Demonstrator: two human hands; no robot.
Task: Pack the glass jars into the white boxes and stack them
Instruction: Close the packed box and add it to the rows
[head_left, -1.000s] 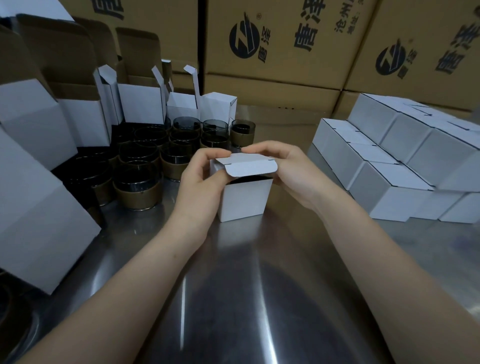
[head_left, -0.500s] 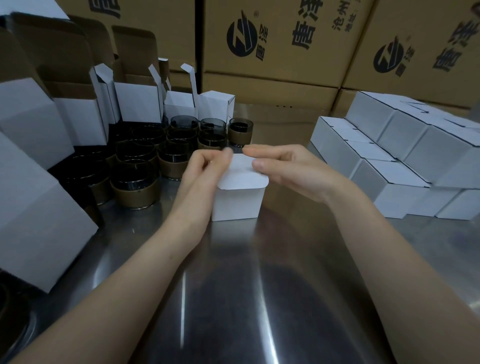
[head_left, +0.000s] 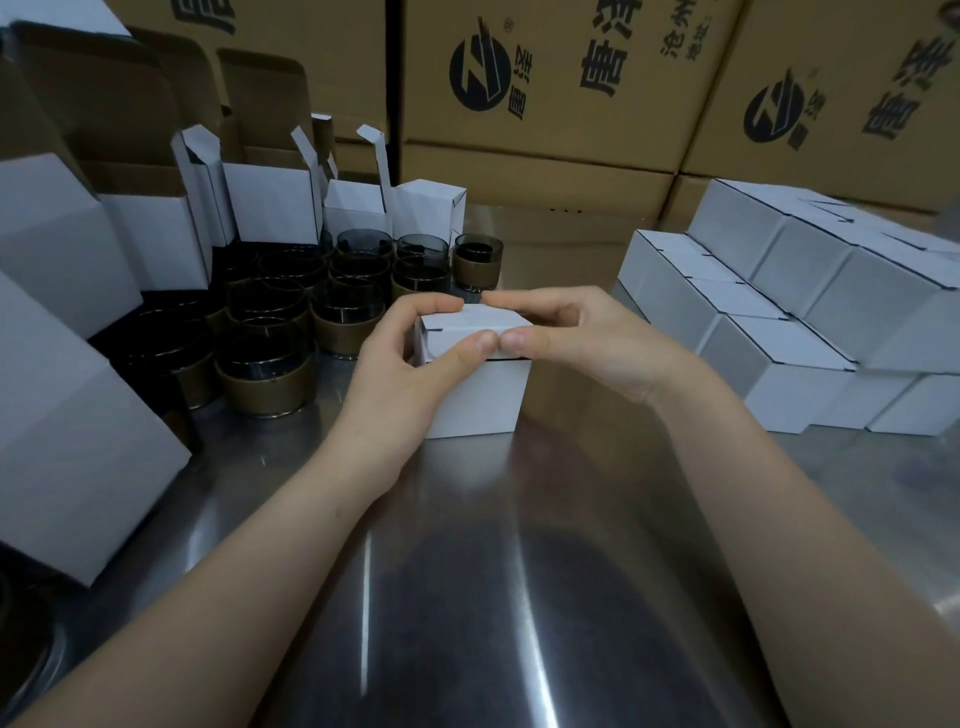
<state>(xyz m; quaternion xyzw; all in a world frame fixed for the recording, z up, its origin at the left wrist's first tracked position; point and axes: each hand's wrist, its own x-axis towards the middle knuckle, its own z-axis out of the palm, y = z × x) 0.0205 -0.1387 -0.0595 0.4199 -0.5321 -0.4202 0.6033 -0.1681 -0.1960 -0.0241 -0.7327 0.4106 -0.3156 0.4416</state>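
1. The left hand (head_left: 400, 364) and the right hand (head_left: 582, 338) both gripped the top of the white box (head_left: 483, 400), which stood on the steel table (head_left: 467, 571) directly in front of the person. The thumbs met at the front edge of the lid flap (head_left: 478, 325) and the index fingers curled over its far edge, so both sets of fingers were clamped on the lid
2. A dark slit showed under the lid's front edge, so the tuck was judged not fully seated. Whether a jar sat inside could not be told
3. If the tuck tab caught outside the front wall, pressing down would likely crease the thin card or leave the lid sprung
4. Uneven pressure from one hand could skid the light box across the slick metal towards the glass jars (head_left: 270, 364) just beyond the left hand, and knock them together
5. A bulging lid would probably make the box sit crooked on the stack of closed boxes (head_left: 779, 332) to the right
6. The box looked like matt white card, a crisp-edged cube with a brown inner face like that of the open boxes (head_left: 270, 208) behind the jars
7. The jars were short dark glass cylinders with thin rims and tan bands round their bases
8. The table was smooth and shiny, and the brown cartons (head_left: 545, 78) behind were dull corrugated board with black print
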